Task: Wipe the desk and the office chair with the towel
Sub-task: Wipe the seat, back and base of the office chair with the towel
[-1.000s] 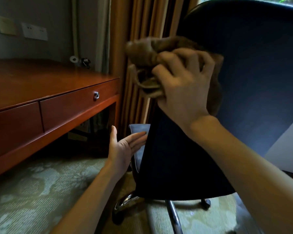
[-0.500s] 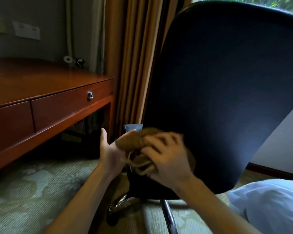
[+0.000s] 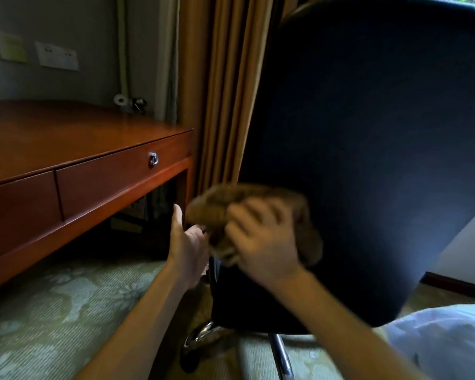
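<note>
Brown towel [image 3: 220, 200] low on office chair [image 3: 368, 133] back

Wooden desk [image 3: 66, 138] at left, drawer knob [image 3: 153, 159] facing cam. L hand [image 3: 187, 248] loose, thumb up, just beside chair's left edge; tips hidden behind towel. R hand [image 3: 263, 242] blurred, fingers [image 3: 247, 212] curled over bunched towel, pressing it on chair back's lower-left part. Curtain [image 3: 225, 78] behind.
</note>
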Demonstrator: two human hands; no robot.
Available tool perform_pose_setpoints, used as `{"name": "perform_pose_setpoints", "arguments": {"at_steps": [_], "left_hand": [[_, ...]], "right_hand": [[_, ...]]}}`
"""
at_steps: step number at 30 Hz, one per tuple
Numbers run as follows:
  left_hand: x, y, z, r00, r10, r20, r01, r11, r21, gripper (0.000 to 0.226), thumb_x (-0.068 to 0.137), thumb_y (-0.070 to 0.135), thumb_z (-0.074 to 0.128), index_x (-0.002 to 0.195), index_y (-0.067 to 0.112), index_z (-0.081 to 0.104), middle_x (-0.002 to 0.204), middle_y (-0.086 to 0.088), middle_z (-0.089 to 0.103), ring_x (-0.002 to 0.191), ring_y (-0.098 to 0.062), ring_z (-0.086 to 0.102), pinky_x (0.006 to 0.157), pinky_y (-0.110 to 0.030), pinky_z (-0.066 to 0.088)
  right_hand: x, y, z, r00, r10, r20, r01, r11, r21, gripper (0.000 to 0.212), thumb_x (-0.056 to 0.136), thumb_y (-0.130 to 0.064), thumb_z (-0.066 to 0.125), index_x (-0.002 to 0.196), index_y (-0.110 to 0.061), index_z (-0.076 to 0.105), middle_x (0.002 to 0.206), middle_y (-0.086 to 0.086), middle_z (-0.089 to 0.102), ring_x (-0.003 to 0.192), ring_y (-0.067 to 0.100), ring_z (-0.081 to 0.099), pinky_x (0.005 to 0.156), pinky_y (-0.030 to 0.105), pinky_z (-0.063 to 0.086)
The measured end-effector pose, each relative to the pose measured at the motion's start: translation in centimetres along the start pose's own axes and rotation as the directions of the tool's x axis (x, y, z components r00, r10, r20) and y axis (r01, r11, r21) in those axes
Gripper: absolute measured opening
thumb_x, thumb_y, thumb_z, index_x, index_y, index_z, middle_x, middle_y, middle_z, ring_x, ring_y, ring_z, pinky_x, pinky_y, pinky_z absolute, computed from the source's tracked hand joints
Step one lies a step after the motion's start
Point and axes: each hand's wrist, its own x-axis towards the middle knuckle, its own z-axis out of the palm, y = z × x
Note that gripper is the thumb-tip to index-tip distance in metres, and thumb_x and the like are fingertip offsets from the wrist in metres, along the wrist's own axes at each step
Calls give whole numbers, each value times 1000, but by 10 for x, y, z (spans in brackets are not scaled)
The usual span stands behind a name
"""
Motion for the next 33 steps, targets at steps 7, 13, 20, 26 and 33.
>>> {"name": "perform_pose_setpoints", "arguments": {"at_steps": [7, 13, 20, 26, 33], "left_hand": [[-13, 13, -20, 1000, 20, 9, -20, 997, 69, 106, 88, 88, 11, 138, 8, 60, 139, -15, 64, 130, -22, 61, 109, -38, 37], [-14, 18, -17, 998, 64, -22, -61, 991, 123, 97, 89, 87, 19, 123, 16, 75, 136, -11, 67, 125, -21, 65, 100, -40, 45], [-6, -2, -20, 977, 214, -3, -190, 872, 452, 51, 95, 64, 47, 108, 26, 79, 115, 2, 77, 111, -10, 71, 96, -26, 51], [7, -28, -14, 955, 294, 33, -248, 735, 631, 65, 96, 64, 53, 108, 1, 62, 92, -18, 66, 83, -28, 62, 74, -43, 47], [23, -28, -21, 919, 351, -181, -152, 738, 657, 73, 76, 94, 45, 96, 27, 66, 100, -15, 70, 94, -28, 68, 88, -58, 52]], "right_hand": [[-107, -50, 46, 785, -217, 581, 164, 976, 143, 23, 80, -43, 64, 97, -35, 77, 109, -12, 71, 106, 17, 66, 102, 42, 39], [-61, -51, 54, 994, -93, 57, 80, 976, 203, 10, 98, -29, 63, 98, -24, 72, 124, 0, 69, 123, 25, 57, 114, 46, 33], [-165, -62, 99, 846, -207, 491, 142, 976, 168, 20, 86, -27, 62, 97, -34, 78, 118, -9, 73, 113, 16, 68, 114, 36, 39], [-185, -54, 104, 674, -445, 589, 396, 891, 220, 14, 85, -35, 68, 96, -37, 77, 112, -15, 69, 115, 15, 62, 114, 33, 37], [-85, 20, 9, 993, -79, 87, 76, 996, 42, 11, 93, -26, 65, 87, -28, 74, 128, -4, 71, 119, 25, 58, 102, 42, 35]]}}
